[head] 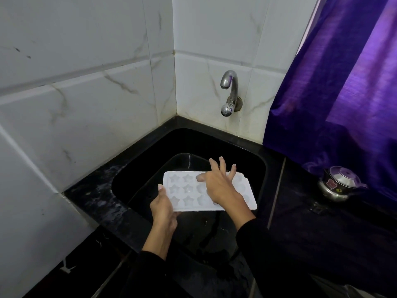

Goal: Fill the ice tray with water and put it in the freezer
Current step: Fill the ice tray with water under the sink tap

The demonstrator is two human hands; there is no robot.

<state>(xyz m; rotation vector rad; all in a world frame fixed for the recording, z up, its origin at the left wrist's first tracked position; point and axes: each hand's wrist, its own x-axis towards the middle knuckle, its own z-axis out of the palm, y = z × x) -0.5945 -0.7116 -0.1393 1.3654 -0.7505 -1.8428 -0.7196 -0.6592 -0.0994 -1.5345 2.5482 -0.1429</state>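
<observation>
White ice tray (pixel 209 191) gripped only at left edge by left hand (pixel 163 208); right hand (pixel 219 183) spread flat on top. Risk: tipping, spilling into sink (pixel 247 151).

black counter (pixel 322 244) — sunken sink (pixel 257 160) | steel kettle (pixel 338 183) on right
</observation>
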